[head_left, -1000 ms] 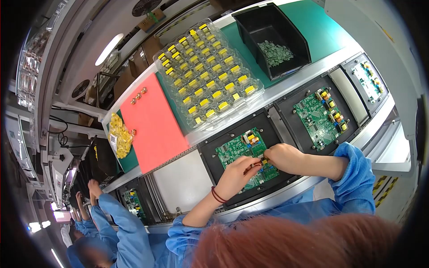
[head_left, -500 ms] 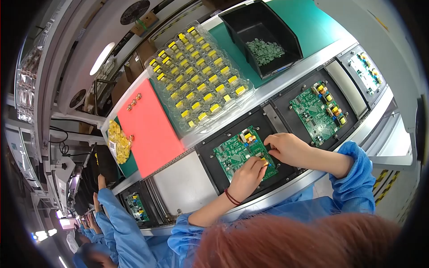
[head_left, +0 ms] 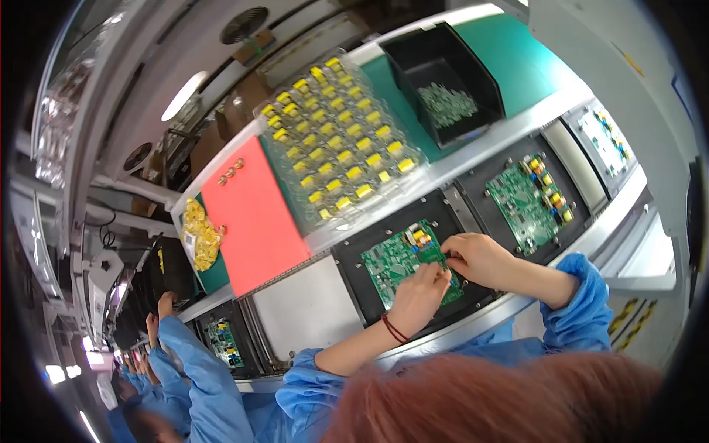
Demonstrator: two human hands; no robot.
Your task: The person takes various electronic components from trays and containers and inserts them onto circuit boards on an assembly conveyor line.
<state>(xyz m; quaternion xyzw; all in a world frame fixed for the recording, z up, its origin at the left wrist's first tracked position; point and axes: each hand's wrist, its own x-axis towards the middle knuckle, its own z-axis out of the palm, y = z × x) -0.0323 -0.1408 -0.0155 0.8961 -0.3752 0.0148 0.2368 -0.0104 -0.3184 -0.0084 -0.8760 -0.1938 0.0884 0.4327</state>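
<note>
A green circuit board (head_left: pixel 384 269) lies in a black fixture on the line, with yellow and orange components (head_left: pixel 419 238) along its upper edge. Over the right part of this board, my left hand (head_left: pixel 419 297) has its fingers pinched together, a dark red cord round the wrist. My right hand (head_left: pixel 478 258) bends its fingers in from the right, thumb and fingertips closed at the board's edge. The two sets of fingertips are close to each other. Whatever lies between the fingers of either hand is hidden or too small to name.
A clear tray (head_left: pixel 343 148) of yellow-topped parts stands behind, beside a black bin (head_left: pixel 480 81) of small pale-green pieces. A red mat (head_left: pixel 255 221) and a bag of yellow parts (head_left: pixel 199 240) lie left. Another populated board (head_left: pixel 517 203) sits right. Co-workers' blue sleeves (head_left: pixel 192 362) reach in at left.
The view has shifted slightly. My left hand has moved a little right and its fingertips now cover the yellow part visible beside them before. My right hand's fingers have curled in more.
</note>
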